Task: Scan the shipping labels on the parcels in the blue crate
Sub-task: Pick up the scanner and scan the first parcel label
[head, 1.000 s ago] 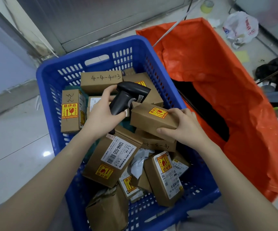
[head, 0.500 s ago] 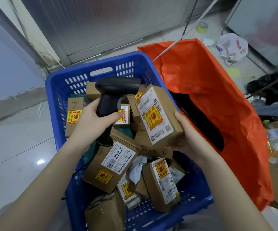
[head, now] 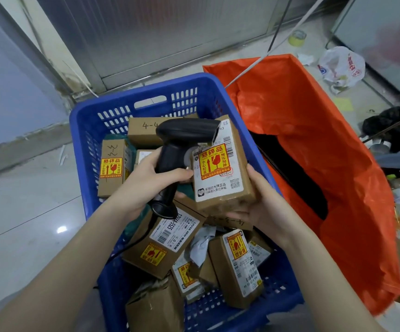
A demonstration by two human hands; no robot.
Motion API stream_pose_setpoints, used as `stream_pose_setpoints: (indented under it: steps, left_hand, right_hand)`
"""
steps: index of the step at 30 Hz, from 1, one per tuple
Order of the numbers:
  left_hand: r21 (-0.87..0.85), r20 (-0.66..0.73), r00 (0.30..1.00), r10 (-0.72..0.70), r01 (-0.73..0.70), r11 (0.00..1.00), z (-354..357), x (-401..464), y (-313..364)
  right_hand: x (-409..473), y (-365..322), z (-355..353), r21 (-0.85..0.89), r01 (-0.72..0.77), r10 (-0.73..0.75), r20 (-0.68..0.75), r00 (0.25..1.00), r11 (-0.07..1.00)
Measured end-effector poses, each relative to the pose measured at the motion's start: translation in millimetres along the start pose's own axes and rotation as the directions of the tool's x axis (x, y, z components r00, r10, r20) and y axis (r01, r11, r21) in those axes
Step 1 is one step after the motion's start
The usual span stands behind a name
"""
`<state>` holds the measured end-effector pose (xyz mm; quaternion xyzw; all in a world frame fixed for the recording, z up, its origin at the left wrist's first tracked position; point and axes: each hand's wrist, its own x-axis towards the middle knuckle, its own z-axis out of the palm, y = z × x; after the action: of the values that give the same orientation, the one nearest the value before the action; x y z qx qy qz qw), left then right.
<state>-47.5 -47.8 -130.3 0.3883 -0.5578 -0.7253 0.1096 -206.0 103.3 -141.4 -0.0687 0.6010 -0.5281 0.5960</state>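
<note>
A blue slatted crate (head: 91, 125) stands on the floor, filled with several small cardboard parcels bearing white labels and yellow-red fragile stickers. My right hand (head: 256, 202) holds one parcel (head: 220, 173) tilted up above the crate, its white label and sticker facing me. My left hand (head: 146, 178) grips the handle of a black barcode scanner (head: 184, 140). The scanner's head hangs just over the top edge of the held parcel's label. Its cable trails down over the crate's near-left side.
An open orange bag (head: 314, 144) stands right against the crate's right side. Beyond it lie a white plastic bag (head: 341, 67), a tape roll (head: 296, 38) and clutter at the far right. A metal door is behind the crate; pale tiled floor lies to the left.
My right hand lifted the parcel out of the crate and turned its label face up toward me. My left hand raised the scanner and brought its head over the label.
</note>
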Motion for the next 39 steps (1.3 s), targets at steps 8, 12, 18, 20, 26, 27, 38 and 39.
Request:
stream_pose_setpoints:
  steps: [8,12,18,20,26,27,38,39]
  left_hand:
    - [0.053,-0.042,0.999,0.002,0.000,0.999,1,5,-1]
    - [0.099,-0.013,1.000,0.013,-0.011,0.995,2,5,0]
    - [0.156,0.043,0.999,-0.006,0.000,0.988,7,6,-1]
    - [0.147,0.047,0.999,-0.015,0.008,0.989,9,6,0]
    - [0.136,0.033,0.999,-0.007,0.002,0.991,9,7,4]
    - [0.140,0.021,1.000,0.004,-0.007,0.990,9,7,5]
    - [0.184,-0.018,0.999,0.034,-0.030,0.982,15,11,4]
    - [0.198,-0.027,0.999,0.035,-0.029,0.980,15,11,3]
  right_hand:
    - [5,-5,-2,0.009,0.050,-0.049,-0.043,0.998,0.999]
    - [4,-5,-2,-0.084,0.023,-0.027,-0.038,0.999,0.996]
    - [8,-2,-1,-0.112,-0.073,0.054,-0.164,0.985,0.991]
    - [10,-1,-1,-0.110,-0.061,0.038,-0.203,0.978,0.992]
    - [14,-4,0,-0.123,0.041,-0.071,-0.247,0.966,0.992]
    - [14,-5,1,-0.123,0.058,-0.087,-0.253,0.964,0.991]
    - [22,-1,2,-0.090,0.153,-0.176,-0.376,0.910,0.984]
    - [22,-1,1,-0.103,0.163,-0.191,-0.384,0.904,0.981]
